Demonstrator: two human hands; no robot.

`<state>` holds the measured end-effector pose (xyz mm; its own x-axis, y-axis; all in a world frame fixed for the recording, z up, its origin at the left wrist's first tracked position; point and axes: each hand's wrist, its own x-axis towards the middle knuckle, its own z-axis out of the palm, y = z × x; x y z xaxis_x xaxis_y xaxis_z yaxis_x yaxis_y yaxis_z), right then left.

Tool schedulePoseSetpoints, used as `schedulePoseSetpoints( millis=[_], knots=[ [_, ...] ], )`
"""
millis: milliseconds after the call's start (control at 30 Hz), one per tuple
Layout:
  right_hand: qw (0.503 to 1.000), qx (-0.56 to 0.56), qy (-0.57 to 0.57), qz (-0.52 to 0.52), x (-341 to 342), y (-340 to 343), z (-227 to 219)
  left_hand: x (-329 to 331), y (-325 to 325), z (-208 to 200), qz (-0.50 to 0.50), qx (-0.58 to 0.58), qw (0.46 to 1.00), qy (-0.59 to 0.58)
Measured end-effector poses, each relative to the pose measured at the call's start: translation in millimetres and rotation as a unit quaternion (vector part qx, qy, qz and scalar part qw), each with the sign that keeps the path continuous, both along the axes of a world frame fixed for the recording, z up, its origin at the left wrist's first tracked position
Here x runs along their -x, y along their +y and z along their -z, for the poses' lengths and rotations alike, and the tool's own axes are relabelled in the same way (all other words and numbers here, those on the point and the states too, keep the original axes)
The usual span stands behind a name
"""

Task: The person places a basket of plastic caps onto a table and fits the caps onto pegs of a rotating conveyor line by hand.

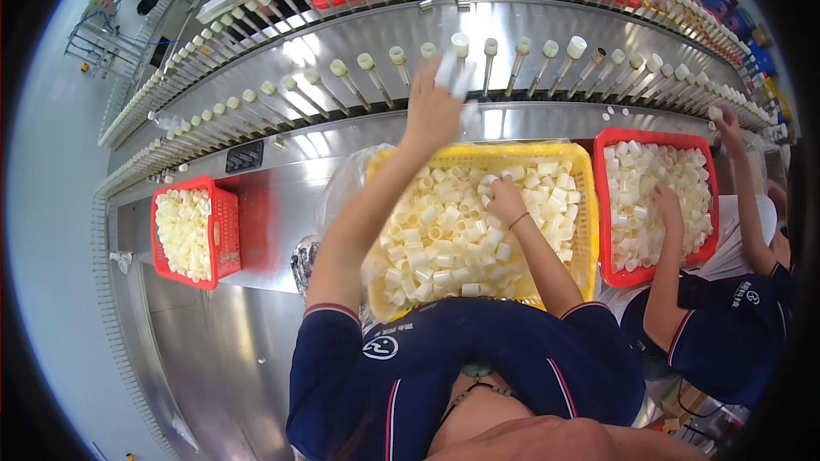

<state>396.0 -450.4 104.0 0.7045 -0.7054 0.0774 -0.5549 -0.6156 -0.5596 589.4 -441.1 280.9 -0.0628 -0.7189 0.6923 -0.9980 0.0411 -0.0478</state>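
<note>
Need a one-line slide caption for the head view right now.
Left hand lifts a pale cap to the peg conveyor while right hand digs into a yellow basket of caps.

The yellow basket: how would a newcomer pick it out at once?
Start at the curved steel conveyor of upright pins. Just below its middle sits the yellow basket of cream plastic caps, with the right hand inside. The baskets on either side are red.

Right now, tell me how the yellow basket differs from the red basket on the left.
The yellow basket is wider than the red basket. The right hand rests in the yellow one; no hand touches the red one. The left hand reaches past the yellow one to the pins. Both hold cream plastic caps.
</note>
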Motion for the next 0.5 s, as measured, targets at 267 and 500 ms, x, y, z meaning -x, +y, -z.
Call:
schedulePoseSetpoints(
  millis=[267,500],
  knots=[
    [0.977,-0.171,-0.130,-0.001,7.2,-13.9,-40.9,65.5,119.5,106.1,0.050,-0.482,0.860,0.160],
    [0.882,-0.097,-0.458,0.056,-36.0,-59.6,-139.8,73.3,111.5,114.7,0.005,-0.547,0.830,0.106]
  ],
)
